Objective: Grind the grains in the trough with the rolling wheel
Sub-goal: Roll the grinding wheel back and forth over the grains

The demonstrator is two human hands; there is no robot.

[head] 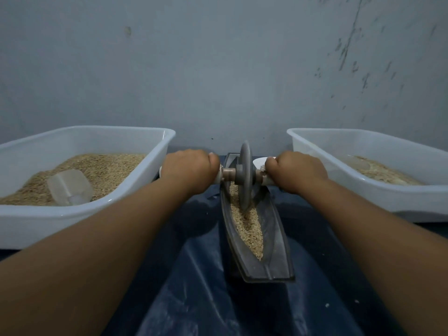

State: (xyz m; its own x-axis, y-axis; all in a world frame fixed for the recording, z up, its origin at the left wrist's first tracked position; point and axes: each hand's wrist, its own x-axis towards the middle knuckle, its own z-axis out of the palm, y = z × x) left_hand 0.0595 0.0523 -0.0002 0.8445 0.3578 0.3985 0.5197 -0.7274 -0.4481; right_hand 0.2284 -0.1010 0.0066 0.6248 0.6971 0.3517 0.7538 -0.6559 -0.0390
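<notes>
Two bare forearms are seen, one entering from the near left corner and one from the near right. No sleeve is seen on either as far as the frame edges. The left hand [190, 169] and the right hand [297, 170] are uncovered, and the wrists are unadorned. A pale thumbnail is shown on the left hand.

**Both arms stretched forward, fists closed**

Two bare forearms reach from the near corners toward the far middle, drawing closer together as they go. The left hand [190, 169] is curled into a fist, knuckles up, thumb tip showing at its right edge. The right hand [294, 170] mirrors it, fingers wrapped under and back of the hand facing up. The hands are level, well apart.
</notes>
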